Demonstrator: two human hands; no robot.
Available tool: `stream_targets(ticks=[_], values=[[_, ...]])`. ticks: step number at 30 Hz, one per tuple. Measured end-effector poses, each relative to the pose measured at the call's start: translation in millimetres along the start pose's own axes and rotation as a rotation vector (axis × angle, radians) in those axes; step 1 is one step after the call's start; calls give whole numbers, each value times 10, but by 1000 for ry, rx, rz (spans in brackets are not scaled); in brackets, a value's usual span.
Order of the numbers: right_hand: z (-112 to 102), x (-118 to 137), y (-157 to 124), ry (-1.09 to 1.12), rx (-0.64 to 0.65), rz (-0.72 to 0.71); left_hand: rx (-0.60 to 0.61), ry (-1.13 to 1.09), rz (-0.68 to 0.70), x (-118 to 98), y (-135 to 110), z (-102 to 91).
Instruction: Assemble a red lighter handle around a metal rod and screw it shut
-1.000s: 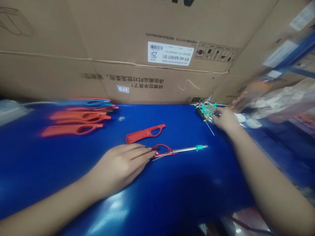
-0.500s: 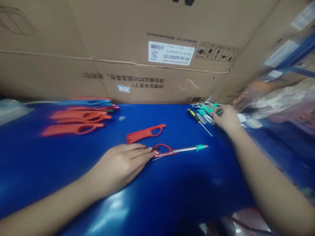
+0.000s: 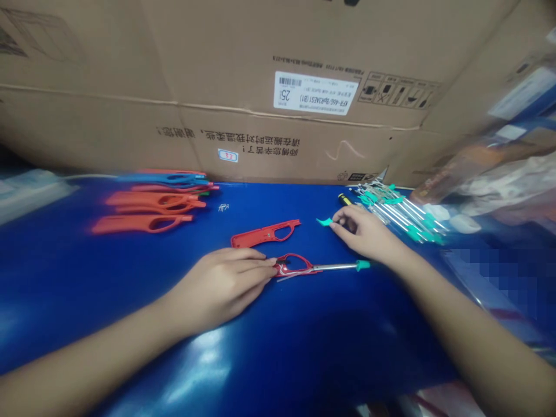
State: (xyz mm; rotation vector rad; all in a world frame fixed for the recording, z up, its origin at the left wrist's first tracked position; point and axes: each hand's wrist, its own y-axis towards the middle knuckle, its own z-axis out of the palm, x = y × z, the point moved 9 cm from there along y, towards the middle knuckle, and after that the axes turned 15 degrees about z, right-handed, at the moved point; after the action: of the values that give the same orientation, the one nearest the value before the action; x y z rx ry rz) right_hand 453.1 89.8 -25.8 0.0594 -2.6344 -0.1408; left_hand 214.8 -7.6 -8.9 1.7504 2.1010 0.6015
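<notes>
My left hand (image 3: 230, 281) lies over the handle of an opened red lighter (image 3: 296, 258), fingers together and holding it down on the table. A thin metal tube (image 3: 336, 267) sticks out of the lighter to the right, with a green piece (image 3: 362, 264) near its tip. White wire shows by the loop of the lighter; my fingers hide much of the handle. Between thumb and fingertips, my right hand (image 3: 362, 229) pinches a small curved green trigger (image 3: 324, 222) above the table. Behind my left hand lies the matching red shell half (image 3: 264, 233).
Red and blue lighter shells (image 3: 147, 202) are stacked at the left. Several metal tubes with green pieces (image 3: 402, 211) lie at the right, beside a black-and-yellow screwdriver (image 3: 344, 198). A large cardboard box (image 3: 195, 63) stands along the back of the blue table (image 3: 304, 336).
My right hand has come away from the pile at the right, toward the middle, with the green trigger in its fingertips. My left hand stays on the red lighter.
</notes>
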Motion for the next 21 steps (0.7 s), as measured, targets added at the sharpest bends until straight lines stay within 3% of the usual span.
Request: stream_targets(ticks=[2, 5, 10, 21], values=[[-126, -94, 27, -85, -145, -2, -5, -5, 6, 3, -3, -2], [-276, -387, 102, -260, -254, 142, -5, -14, 1, 5, 2, -6], [-280, -791, 209, -338, -151, 365, -3, -37, -5, 8, 4, -6], [-511, -1176, 325, -328, -256, 504, 18, -76, -51, 52, -29, 35]])
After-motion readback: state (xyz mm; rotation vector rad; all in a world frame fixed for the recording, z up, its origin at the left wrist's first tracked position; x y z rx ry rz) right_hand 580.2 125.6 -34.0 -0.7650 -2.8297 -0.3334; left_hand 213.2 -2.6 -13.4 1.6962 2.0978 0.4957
